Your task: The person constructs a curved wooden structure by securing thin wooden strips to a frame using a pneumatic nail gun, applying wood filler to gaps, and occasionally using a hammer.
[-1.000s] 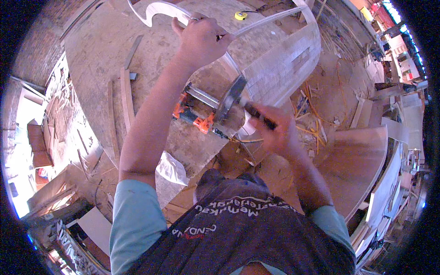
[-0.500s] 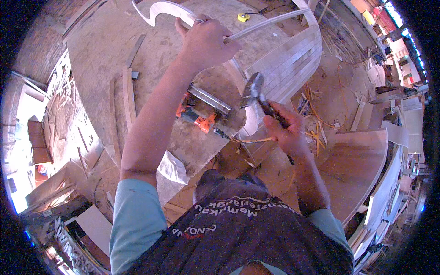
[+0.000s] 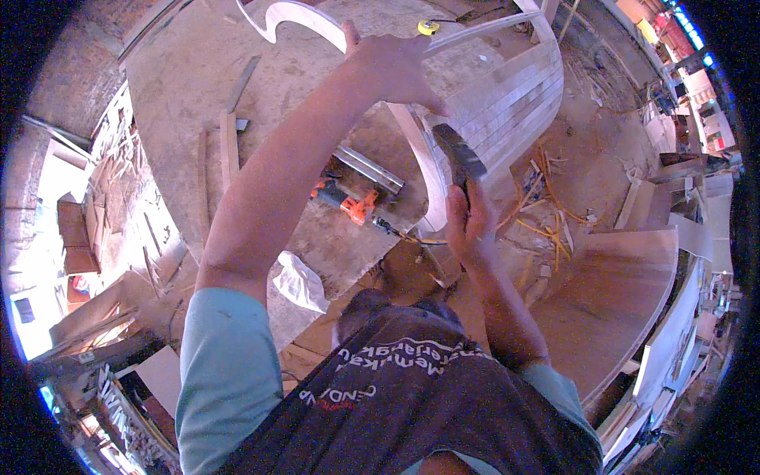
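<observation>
Hammer (image 3: 461,150) overlaps edge of curved frame (image 3: 436,180), with space before drill (image 3: 360,207)

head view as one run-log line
left hand: over curved wood frame | right hand: holding hammer | nearby: orange drill, yellow tape measure

Room between orange drill (image 3: 360,207) and white bag (image 3: 299,283) — rightward, wooden frame (image 3: 433,172) in the way

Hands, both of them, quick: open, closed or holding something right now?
Left hand: over the curved wood, grip unclear.
Right hand: closed, holding the hammer.
</observation>
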Available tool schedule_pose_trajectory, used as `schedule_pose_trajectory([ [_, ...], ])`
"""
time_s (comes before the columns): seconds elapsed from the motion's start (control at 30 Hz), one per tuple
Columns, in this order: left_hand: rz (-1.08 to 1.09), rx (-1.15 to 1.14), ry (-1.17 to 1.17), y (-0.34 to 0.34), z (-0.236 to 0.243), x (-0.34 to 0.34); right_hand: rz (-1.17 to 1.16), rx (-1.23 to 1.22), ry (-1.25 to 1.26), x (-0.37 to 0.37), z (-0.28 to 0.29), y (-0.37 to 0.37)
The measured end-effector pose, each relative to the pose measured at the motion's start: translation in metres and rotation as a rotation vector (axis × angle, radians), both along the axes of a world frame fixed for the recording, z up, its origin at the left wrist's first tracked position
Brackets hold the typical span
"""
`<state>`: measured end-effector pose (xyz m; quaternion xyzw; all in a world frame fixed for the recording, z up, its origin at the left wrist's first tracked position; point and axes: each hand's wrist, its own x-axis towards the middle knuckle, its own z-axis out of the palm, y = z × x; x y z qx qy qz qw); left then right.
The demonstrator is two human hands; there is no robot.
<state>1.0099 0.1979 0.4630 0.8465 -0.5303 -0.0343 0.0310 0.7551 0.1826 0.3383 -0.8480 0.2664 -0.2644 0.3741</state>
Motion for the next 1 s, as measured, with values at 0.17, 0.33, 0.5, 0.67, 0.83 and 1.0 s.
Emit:
schedule_pose_trajectory([
  [0.17,0.019,0.092,0.042,0.000,0.005,-0.001,0.040,-0.008,-0.109,0.009,-0.006,0.001],
  [0.33,0.020,0.086,0.044,0.003,0.008,-0.003,0.013,-0.025,-0.106,0.008,-0.011,0.000],
  [0.5,0.023,0.067,0.020,0.003,0.005,-0.002,0.051,-0.088,-0.177,0.011,-0.009,-0.003],
  [0.67,0.024,0.059,0.021,0.003,0.002,-0.001,0.025,-0.270,-0.218,0.020,0.002,0.000],
  [0.83,0.015,0.055,0.031,0.007,0.006,-0.003,0.157,-0.318,-0.046,0.010,0.025,0.001],
  [1.0,0.033,0.098,0.030,0.005,0.008,-0.004,0.291,-0.492,0.113,-0.003,0.039,0.004],
])
